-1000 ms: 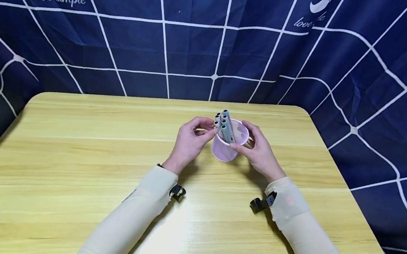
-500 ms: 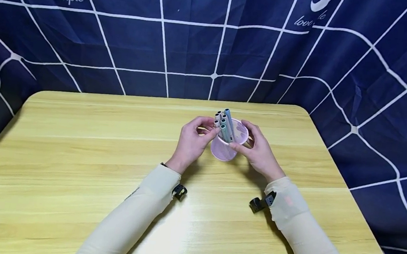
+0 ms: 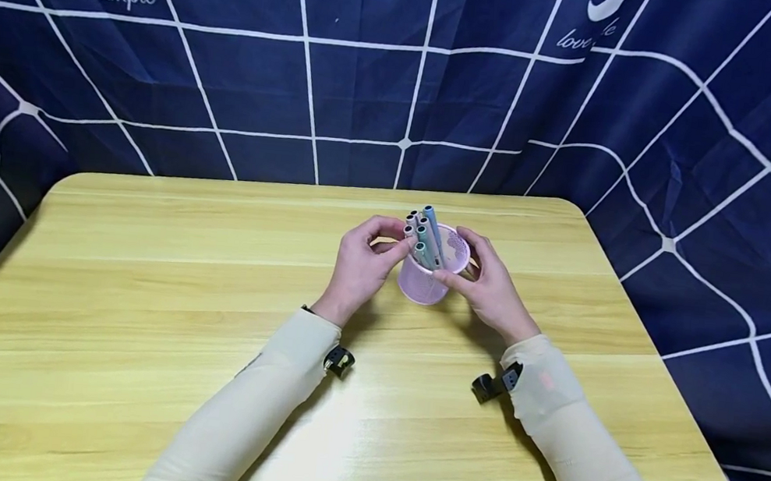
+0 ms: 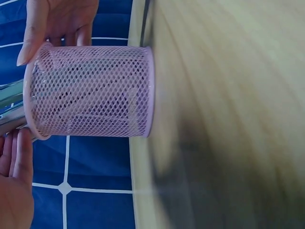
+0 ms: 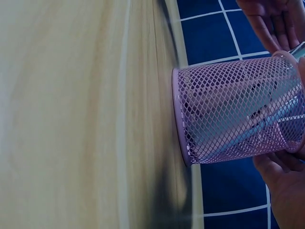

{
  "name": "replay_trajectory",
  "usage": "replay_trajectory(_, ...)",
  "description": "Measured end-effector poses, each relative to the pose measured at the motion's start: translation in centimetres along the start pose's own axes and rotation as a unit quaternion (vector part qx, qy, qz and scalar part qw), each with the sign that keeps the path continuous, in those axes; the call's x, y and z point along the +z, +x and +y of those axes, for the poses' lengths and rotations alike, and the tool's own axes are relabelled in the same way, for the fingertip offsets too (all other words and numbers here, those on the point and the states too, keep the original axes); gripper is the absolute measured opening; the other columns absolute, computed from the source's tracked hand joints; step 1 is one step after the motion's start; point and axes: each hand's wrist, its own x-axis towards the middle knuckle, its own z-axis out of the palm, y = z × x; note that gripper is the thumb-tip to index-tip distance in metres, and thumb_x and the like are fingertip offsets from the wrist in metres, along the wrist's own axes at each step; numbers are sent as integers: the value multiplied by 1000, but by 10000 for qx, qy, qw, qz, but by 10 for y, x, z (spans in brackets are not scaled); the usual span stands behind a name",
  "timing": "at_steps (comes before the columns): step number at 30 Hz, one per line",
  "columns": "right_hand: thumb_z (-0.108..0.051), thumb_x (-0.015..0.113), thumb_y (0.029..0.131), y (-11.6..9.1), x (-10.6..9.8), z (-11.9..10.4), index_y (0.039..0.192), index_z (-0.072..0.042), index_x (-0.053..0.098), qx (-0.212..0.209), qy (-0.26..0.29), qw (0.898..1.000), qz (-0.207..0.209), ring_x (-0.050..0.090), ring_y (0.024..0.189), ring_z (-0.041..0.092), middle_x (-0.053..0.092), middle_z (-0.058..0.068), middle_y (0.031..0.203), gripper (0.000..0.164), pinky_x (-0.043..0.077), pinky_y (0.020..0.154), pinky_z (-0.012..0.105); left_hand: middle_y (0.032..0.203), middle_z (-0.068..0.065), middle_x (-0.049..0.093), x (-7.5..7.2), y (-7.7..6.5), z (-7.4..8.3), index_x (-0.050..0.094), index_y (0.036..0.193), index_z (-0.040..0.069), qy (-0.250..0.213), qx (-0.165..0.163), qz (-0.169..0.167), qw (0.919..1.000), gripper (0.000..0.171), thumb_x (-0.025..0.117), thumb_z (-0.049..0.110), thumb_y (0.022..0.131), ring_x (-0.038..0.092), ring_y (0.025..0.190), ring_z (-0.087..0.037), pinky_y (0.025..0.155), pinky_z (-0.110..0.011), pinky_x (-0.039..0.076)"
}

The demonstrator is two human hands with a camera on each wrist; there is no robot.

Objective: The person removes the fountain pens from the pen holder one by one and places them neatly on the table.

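A pink mesh pen holder point(image 3: 423, 285) stands at the far middle of the table, slightly right of centre. Several marker pens point(image 3: 427, 233) with dark-centred ends, in grey, green and blue, lean together at the left side of its rim. My left hand point(image 3: 360, 261) pinches at the left of this bundle, thumb and forefinger close to the rim. With thumb in front and fingers behind, my right hand point(image 3: 493, 292) grips the right side of the holder. In the right wrist view, the pens' lower parts show through the mesh point(image 5: 233, 112).
The wood-grain table point(image 3: 158, 326) reaches back to a dark blue curtain point(image 3: 364, 105) with white lines, which also hangs along both sides. Black wrist cameras, one a left wrist camera point(image 3: 339, 361) and one a right wrist camera point(image 3: 486, 388), sit at the cuffs.
The green pen at the front of the bundle tilts slightly further left and sits a little lower. My left hand shifts very slightly; the right hand stays on the holder.
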Motion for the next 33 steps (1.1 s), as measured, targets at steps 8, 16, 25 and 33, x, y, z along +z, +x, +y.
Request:
replay_trajectory(8, -3, 74, 88, 0, -1, 0, 149, 5, 26, 12, 41, 10000, 8, 36, 136, 31, 36, 18, 146, 78, 29, 113, 37, 98, -12, 68, -4, 1, 7, 66, 104, -4, -160, 100, 71, 9998, 20, 75, 2, 87, 66, 92, -20, 81, -31, 57)
replay_trajectory(16, -2, 73, 88, -1, 0, 0, 149, 4, 27, -1, 62, 10000, 13, 36, 135, 31, 36, 18, 146, 77, 30, 113, 36, 99, -15, 67, -11, 4, 13, 65, 106, -7, -376, 616, 274, 9970, 23, 74, -2, 86, 64, 92, -19, 77, -31, 58)
replay_trajectory(25, 0, 73, 88, 0, 0, -1, 149, 5, 28, -26, 59, 10000, 30, 36, 135, 30, 36, 19, 145, 76, 30, 113, 36, 96, -12, 65, -12, 8, 26, 62, 107, -11, -627, 1400, 925, 9838, 22, 70, -7, 87, 63, 89, -19, 77, -39, 58)
replay_trajectory(33, 1, 72, 87, 0, 0, -1, 149, 7, 27, -75, 57, 10000, -13, 36, 134, 32, 36, 20, 145, 76, 29, 113, 39, 93, -8, 66, -22, 15, 41, 62, 105, -12, -727, 1666, 1403, 9733, 20, 69, -6, 87, 63, 86, -19, 72, -28, 58)
